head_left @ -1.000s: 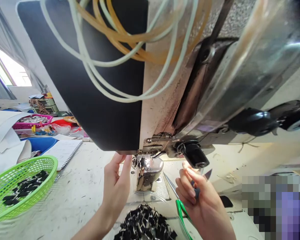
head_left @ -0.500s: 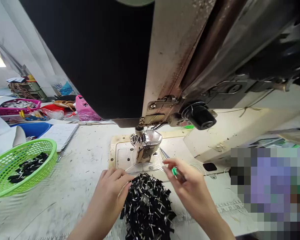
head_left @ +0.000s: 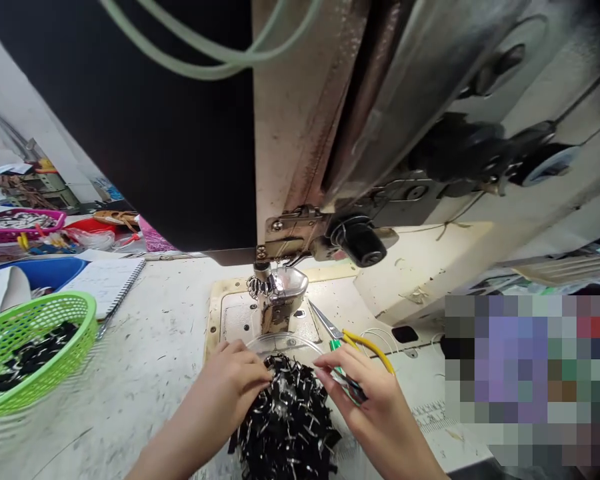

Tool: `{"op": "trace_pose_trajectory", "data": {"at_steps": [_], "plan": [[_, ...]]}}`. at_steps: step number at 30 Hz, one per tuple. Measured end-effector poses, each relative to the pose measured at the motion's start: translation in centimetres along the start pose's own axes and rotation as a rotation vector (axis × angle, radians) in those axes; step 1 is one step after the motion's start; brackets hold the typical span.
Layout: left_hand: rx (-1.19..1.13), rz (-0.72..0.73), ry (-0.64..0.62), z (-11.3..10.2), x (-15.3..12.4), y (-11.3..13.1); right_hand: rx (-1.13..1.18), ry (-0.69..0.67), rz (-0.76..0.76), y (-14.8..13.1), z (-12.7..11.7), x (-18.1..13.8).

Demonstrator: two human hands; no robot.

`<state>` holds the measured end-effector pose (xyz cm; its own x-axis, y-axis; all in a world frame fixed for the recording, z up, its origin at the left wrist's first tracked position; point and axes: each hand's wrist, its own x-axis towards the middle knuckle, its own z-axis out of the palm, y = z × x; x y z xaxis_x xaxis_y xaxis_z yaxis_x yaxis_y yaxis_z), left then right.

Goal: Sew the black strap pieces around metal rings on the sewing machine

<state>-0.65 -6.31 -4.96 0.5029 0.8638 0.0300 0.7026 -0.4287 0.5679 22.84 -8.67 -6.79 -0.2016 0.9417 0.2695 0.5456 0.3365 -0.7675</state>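
Observation:
A mound of small black pieces with shiny pale strips lies between my hands, at the front of the sewing machine. A clear curved rim arches behind it; I cannot tell whether it belongs to a container. My left hand has its fingers pinched together at the mound's left edge. What they hold, if anything, is hidden. On the other side, my right hand brings thumb and forefinger together beside the rim, the pinched thing too small to name. Behind that hand lie yellow-handled scissors and a partly hidden green-handled tool.
The sewing machine's post stands just beyond the mound, its head hanging above. At left are a green basket with black pieces, a spiral notebook and a blue container. A ruler strip runs along the table.
The view has shifted, so the machine and table things appear further left. My right hand has moved relative to the scissors, uncovering their yellow handles. Both hands stay beside the mound.

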Motion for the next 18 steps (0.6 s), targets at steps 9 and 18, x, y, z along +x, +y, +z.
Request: {"op": "trace_pose_trajectory", "data": {"at_steps": [9,18], "plan": [[-0.426,-0.285,0.123,-0.7,-1.7,1.9,0.159,0.032,-0.113,-2.1,1.7,0.4],[-0.436,-0.142,0.261,0.4,-1.1,2.9,0.158,0.133,-0.241,-2.1,2.6,0.5]]}}
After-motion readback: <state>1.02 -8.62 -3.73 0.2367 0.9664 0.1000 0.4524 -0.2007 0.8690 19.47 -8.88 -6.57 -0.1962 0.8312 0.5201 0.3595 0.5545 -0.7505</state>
